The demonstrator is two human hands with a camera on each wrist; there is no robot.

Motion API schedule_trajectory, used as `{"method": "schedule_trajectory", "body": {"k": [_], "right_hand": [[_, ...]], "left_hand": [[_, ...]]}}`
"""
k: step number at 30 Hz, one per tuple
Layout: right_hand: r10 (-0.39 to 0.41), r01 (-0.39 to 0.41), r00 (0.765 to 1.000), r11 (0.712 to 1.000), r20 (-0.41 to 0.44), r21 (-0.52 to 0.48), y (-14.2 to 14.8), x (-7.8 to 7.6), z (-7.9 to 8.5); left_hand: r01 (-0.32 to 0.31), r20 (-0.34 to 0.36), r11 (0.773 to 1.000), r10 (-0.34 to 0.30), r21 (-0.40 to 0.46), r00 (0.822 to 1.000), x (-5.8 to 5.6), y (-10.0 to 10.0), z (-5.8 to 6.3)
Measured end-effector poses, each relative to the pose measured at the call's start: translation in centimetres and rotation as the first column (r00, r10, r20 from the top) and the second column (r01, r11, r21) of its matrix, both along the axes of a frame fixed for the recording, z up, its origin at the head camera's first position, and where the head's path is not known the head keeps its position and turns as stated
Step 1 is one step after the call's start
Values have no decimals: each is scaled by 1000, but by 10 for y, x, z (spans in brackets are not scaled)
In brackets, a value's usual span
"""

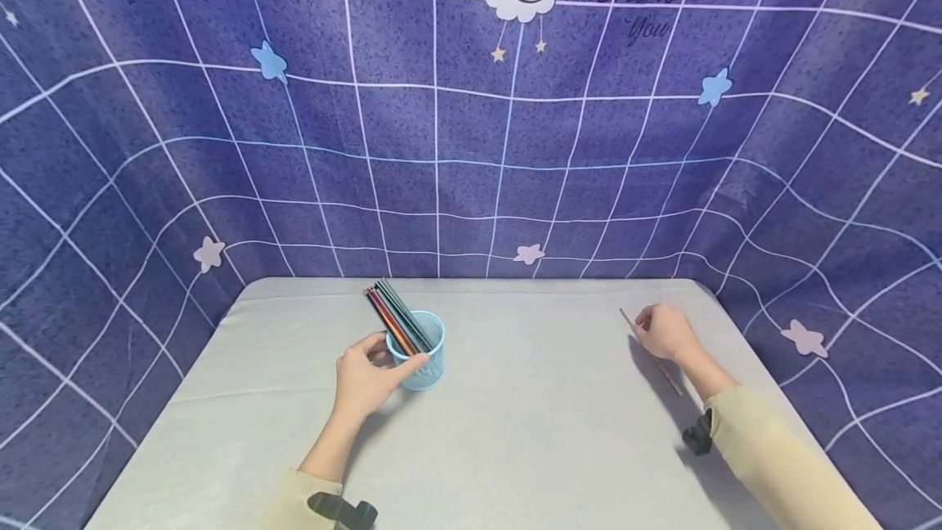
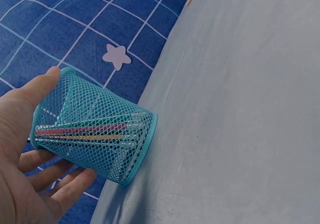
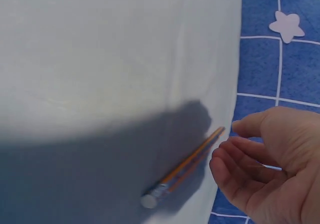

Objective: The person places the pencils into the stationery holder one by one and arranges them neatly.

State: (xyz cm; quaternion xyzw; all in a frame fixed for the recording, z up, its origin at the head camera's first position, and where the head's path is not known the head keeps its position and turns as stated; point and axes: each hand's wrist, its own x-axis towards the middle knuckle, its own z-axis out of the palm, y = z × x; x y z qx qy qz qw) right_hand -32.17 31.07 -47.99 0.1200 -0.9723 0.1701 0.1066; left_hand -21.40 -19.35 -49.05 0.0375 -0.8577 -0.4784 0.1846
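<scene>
On the table's left half, my left hand (image 1: 362, 383) grips a light-blue mesh pencil cup (image 1: 430, 366). In the left wrist view the thumb lies at the cup's rim and the fingers curve round its far side. Several colored pencils (image 1: 397, 317) stand in the cup, leaning left. Over at the right, my right hand (image 1: 666, 334) is above a single pencil (image 1: 668, 377). In the right wrist view this pencil (image 3: 187, 161) lies beside the loosely bent fingers, its pale blunt end toward the camera. Thumb and fingertips are apart, with nothing seen between them.
A pale cloth covers the table (image 1: 515, 432). Purple-blue grid curtains (image 1: 471, 129) with stars close in the back and both sides. Dark straps (image 1: 342, 509) are worn at both wrists.
</scene>
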Motion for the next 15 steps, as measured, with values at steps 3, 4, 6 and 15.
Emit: {"method": "schedule_trajectory", "body": {"k": [3,4,6,15], "right_hand": [[-14,13,1000,999,6,30,1,2,-6],[-17,17,1000,999,8,37,1,2,-7],[-26,26,1000,998,9,51,1,3,-9],[-36,35,999,998,15,50,0,5,-11]], "left_hand": [[-3,4,1000,3,0,1000,0,0,0],[-3,5,1000,3,1,1000,0,0,0],[-4,6,1000,4,3,1000,0,0,0],[-1,-6,1000,1,0,1000,1,0,1]]}}
